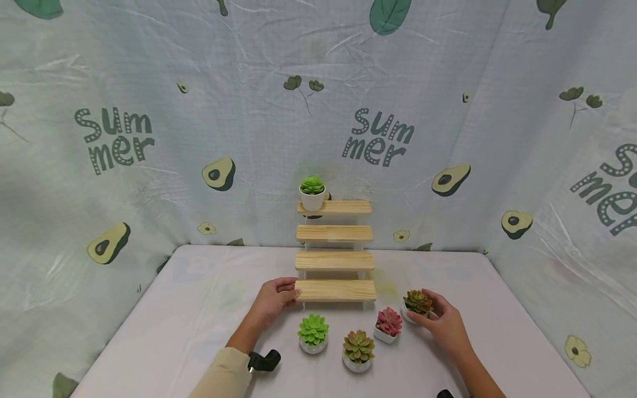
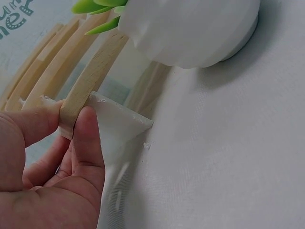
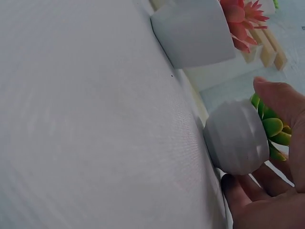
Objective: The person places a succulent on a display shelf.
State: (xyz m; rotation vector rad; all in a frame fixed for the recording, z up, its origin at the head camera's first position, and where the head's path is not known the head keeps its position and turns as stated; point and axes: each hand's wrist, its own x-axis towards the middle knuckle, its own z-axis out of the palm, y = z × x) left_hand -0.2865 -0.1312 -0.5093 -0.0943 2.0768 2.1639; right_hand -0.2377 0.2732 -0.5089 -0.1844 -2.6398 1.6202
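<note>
A tiered wooden shelf stand rises at the back of the table. My left hand pinches the left end of its lowest board between thumb and fingers. On the right, my right hand has its fingers and thumb around a brownish-green potted succulent. Its ribbed white pot stands on the table; whether the thumb presses it is unclear. Just left of it sits a red succulent in a squarish white pot. A bright green succulent and a reddish-green one stand in front of the stand.
Another green succulent in a white pot stands on the left end of the top board. The white-covered table meets a printed cloth backdrop behind and at both sides. Each wrist wears a black camera.
</note>
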